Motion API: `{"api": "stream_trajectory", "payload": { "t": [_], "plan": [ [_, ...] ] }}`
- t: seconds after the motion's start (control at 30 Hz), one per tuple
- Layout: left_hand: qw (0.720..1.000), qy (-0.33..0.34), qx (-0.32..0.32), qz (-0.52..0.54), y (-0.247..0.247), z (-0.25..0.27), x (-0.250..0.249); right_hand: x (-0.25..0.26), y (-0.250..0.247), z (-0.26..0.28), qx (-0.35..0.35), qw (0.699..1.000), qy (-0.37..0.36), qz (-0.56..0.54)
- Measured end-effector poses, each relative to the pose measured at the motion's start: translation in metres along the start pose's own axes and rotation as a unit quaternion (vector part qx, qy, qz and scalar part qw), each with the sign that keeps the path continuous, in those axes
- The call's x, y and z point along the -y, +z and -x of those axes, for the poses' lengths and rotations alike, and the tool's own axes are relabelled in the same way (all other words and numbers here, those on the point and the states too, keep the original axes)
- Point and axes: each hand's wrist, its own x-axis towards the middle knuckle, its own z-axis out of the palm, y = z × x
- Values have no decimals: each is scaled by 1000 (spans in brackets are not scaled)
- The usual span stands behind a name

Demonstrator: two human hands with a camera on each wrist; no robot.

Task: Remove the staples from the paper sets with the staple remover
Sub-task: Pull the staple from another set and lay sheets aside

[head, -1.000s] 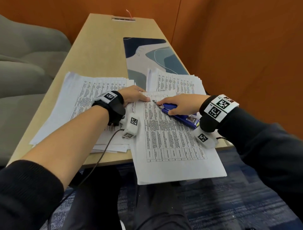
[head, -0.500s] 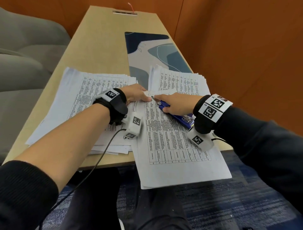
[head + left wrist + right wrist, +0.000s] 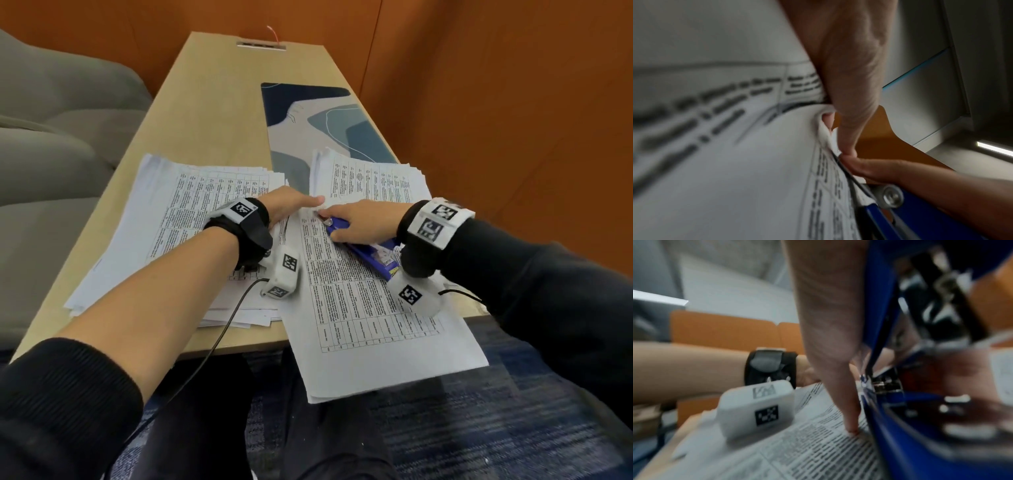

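A stapled paper set (image 3: 359,308) printed with tables lies at the table's front, its lower part hanging over the edge. My left hand (image 3: 294,205) rests at its top left corner. In the left wrist view the thumb (image 3: 849,81) and a fingertip behind it pinch the raised corner (image 3: 824,123). My right hand (image 3: 363,219) grips a blue staple remover (image 3: 363,246), index finger laid along it. Its metal tip (image 3: 320,216) sits at that corner, beside my left fingertips. The right wrist view shows the blue body (image 3: 900,434) over the page (image 3: 797,451). The staple itself is hidden.
A spread stack of papers (image 3: 191,212) lies under my left forearm, and another stack (image 3: 370,178) behind my right hand. A patterned blue desk mat (image 3: 308,116) runs down the wooden table (image 3: 212,102). A grey sofa (image 3: 51,137) stands left, an orange wall (image 3: 513,137) right.
The remover's tip has slid a little closer to my left fingertips at the paper's corner. Both hands otherwise stay where they were.
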Motion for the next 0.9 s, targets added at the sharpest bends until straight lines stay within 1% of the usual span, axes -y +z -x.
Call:
{"api": "stream_trajectory", "payload": {
  "t": [0.07, 0.13, 0.23, 0.3, 0.4, 0.47, 0.5, 0.57, 0.67, 0.7, 0.8, 0.83, 0.9],
  "plan": [
    [999, -5, -2, -46, 2, -1, -1, 8, 5, 1, -10, 998, -9, 61],
    [998, -4, -10, -61, 3, -3, -3, 14, 9, 2, -22, 992, -5, 123],
    [998, -23, 4, -65, 3, -4, -9, 26, 13, 4, -64, 973, 21, 222],
    [998, -32, 8, -61, 4, -3, -11, 37, 16, 7, -78, 956, 41, 278],
    [997, -33, -3, -70, 5, -2, -14, 46, 23, 7, -56, 931, 57, 357],
    [994, -30, -10, -101, 6, 0, -18, 47, 27, 6, -42, 916, 65, 394],
    [992, -32, -11, -123, 5, 0, -19, 46, 28, 6, -46, 910, 62, 407],
    [986, -37, -16, -163, 6, 1, -21, 39, 31, 8, -68, 913, 49, 400],
    [978, -29, -22, -207, 5, 4, -20, 19, 29, 14, -106, 952, 19, 286],
    [977, -31, -21, -209, 4, 6, -21, 12, 27, 16, -113, 961, 15, 253],
    [988, -25, -17, -153, 0, 5, -22, -4, 29, 15, -134, 968, 2, 214],
    [990, -27, -5, -140, -3, 3, -23, -8, 31, 15, -135, 972, 3, 195],
    [992, -47, 39, -108, -9, 8, -24, -21, 30, 19, -138, 985, 13, 99]
  ]
}}
